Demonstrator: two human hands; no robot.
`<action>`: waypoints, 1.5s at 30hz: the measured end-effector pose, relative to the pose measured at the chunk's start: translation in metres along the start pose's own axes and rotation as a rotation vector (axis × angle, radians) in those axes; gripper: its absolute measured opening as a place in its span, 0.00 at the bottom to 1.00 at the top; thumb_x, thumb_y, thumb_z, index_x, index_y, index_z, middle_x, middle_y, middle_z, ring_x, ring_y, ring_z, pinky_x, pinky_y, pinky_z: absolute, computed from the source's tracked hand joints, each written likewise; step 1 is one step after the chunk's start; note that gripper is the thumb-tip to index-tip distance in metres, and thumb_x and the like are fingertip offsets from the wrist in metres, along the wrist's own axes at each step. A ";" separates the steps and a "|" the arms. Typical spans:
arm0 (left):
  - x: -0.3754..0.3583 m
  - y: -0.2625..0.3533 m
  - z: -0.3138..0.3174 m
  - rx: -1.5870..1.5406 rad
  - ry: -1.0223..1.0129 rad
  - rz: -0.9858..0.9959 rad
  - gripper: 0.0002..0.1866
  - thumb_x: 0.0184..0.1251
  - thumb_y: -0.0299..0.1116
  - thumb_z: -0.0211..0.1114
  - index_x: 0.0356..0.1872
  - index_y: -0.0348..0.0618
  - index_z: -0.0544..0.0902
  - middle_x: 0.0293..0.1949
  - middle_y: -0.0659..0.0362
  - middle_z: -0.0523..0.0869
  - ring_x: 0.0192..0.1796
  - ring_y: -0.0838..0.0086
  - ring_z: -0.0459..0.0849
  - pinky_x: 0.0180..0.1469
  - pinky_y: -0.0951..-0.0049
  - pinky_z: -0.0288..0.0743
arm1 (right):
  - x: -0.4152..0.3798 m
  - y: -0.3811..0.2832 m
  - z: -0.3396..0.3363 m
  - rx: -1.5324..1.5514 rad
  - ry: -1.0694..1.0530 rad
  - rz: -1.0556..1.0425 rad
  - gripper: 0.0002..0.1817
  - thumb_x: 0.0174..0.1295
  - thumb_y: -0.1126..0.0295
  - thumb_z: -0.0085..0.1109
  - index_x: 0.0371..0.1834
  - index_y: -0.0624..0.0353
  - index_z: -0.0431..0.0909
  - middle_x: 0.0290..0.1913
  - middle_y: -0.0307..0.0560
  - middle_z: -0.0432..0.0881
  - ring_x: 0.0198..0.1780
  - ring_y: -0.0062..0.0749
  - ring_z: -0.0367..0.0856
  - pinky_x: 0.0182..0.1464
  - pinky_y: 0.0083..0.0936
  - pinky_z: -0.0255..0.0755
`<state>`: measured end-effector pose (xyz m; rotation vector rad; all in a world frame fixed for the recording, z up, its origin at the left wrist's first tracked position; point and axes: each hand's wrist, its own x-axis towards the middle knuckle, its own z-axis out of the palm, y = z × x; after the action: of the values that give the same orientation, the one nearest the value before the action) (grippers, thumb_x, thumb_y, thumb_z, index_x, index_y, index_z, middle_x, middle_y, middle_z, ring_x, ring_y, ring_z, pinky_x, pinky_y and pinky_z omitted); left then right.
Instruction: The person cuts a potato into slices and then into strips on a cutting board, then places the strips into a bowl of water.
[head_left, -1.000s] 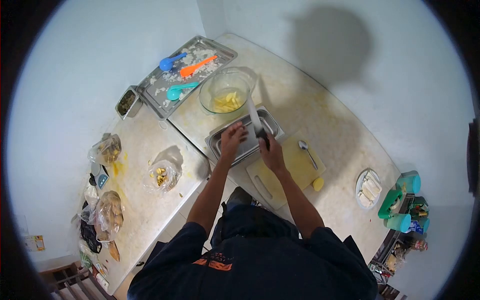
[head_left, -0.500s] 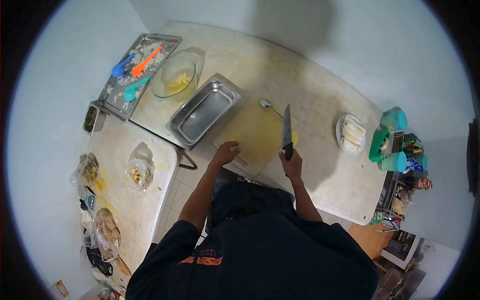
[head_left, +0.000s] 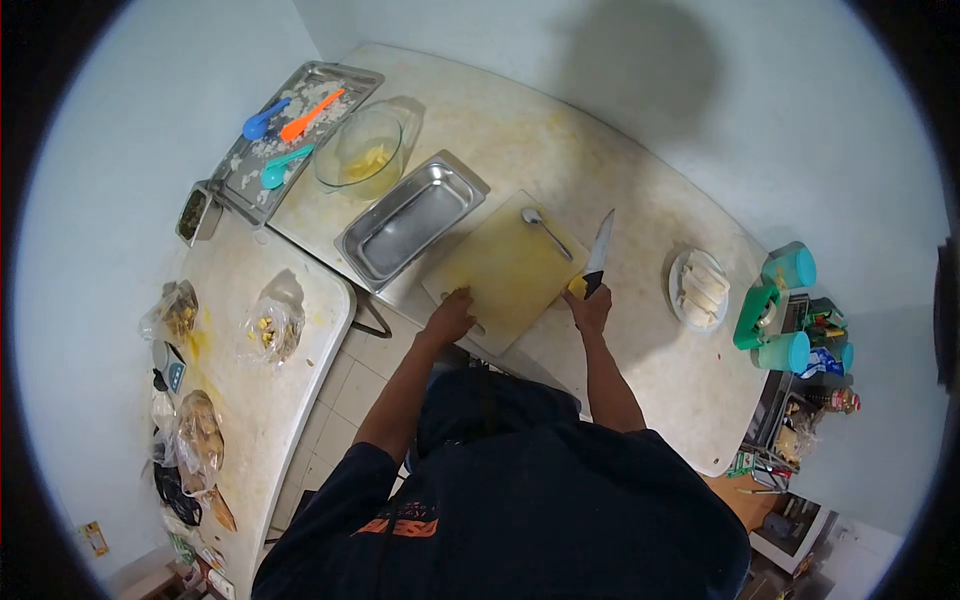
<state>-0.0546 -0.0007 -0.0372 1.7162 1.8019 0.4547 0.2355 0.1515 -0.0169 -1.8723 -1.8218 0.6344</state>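
A pale cutting board (head_left: pixel 515 275), stained yellow, lies in front of me with a metal spoon (head_left: pixel 547 235) on it. At its near left end my left hand (head_left: pixel 450 316) covers the middle of the handle slot, fingers closed around that edge. My right hand (head_left: pixel 592 308) grips a kitchen knife (head_left: pixel 600 245) by its black handle, blade pointing away, just off the board's right side. A small yellow piece (head_left: pixel 577 286) shows right at the fingers of that hand. Left of the board stands a deep steel pan (head_left: pixel 412 222).
Behind the pan are a glass bowl (head_left: pixel 360 155) with yellow pieces and a metal tray (head_left: pixel 262 200) with white bits and coloured spoons. A plate (head_left: pixel 699 290) of white pieces stands right. Plastic bags (head_left: pixel 272 330) lie on the side table; teal-lidded jars (head_left: pixel 788 268) stand far right.
My left hand has come down onto the board's handle end, its fingers closing. The knife has tilted to the right, and my right hand's fingers have come up to the yellow piece.
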 end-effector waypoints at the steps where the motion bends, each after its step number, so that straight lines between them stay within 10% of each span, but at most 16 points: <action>1: -0.001 0.002 0.001 0.017 0.001 0.011 0.29 0.60 0.35 0.66 0.61 0.31 0.73 0.71 0.40 0.65 0.73 0.49 0.63 0.73 0.60 0.59 | 0.002 0.003 0.003 -0.013 -0.009 -0.011 0.35 0.40 0.53 0.79 0.42 0.67 0.71 0.42 0.59 0.76 0.47 0.53 0.77 0.50 0.44 0.72; 10: -0.007 0.012 -0.002 0.022 0.001 -0.025 0.29 0.59 0.33 0.66 0.61 0.34 0.72 0.72 0.40 0.62 0.74 0.49 0.61 0.74 0.60 0.59 | -0.028 -0.033 0.002 0.268 -0.059 0.013 0.35 0.41 0.54 0.78 0.43 0.67 0.71 0.41 0.60 0.82 0.40 0.53 0.83 0.45 0.41 0.76; 17: -0.001 0.020 -0.008 0.047 -0.055 -0.084 0.30 0.60 0.36 0.66 0.63 0.34 0.71 0.72 0.40 0.62 0.73 0.48 0.61 0.74 0.58 0.58 | -0.054 -0.077 0.030 0.909 -0.691 0.225 0.16 0.64 0.75 0.60 0.49 0.66 0.65 0.44 0.55 0.81 0.42 0.40 0.87 0.41 0.31 0.87; 32: 0.006 0.064 -0.013 0.021 0.180 -0.050 0.28 0.56 0.29 0.68 0.61 0.41 0.74 0.64 0.45 0.73 0.67 0.50 0.70 0.66 0.57 0.69 | -0.072 -0.044 -0.043 0.405 -0.646 0.083 0.14 0.65 0.63 0.61 0.43 0.62 0.72 0.25 0.45 0.81 0.22 0.29 0.84 0.23 0.24 0.76; 40: 0.019 0.084 -0.009 0.019 0.200 -0.186 0.23 0.56 0.32 0.69 0.55 0.39 0.79 0.53 0.44 0.81 0.58 0.51 0.78 0.57 0.58 0.75 | -0.098 -0.024 -0.035 0.294 -0.531 -0.147 0.21 0.68 0.53 0.57 0.45 0.64 0.74 0.30 0.61 0.83 0.32 0.52 0.84 0.35 0.41 0.75; 45: 0.030 0.083 -0.003 -0.559 0.303 -0.629 0.20 0.59 0.36 0.69 0.49 0.34 0.80 0.35 0.45 0.86 0.37 0.54 0.85 0.45 0.59 0.79 | -0.094 -0.037 -0.042 0.155 -0.646 -0.139 0.22 0.70 0.52 0.53 0.48 0.64 0.73 0.33 0.66 0.82 0.38 0.62 0.83 0.39 0.49 0.74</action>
<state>0.0084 0.0375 0.0112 0.6839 2.0422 0.8642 0.2297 0.0584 0.0398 -1.5197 -2.1749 1.4041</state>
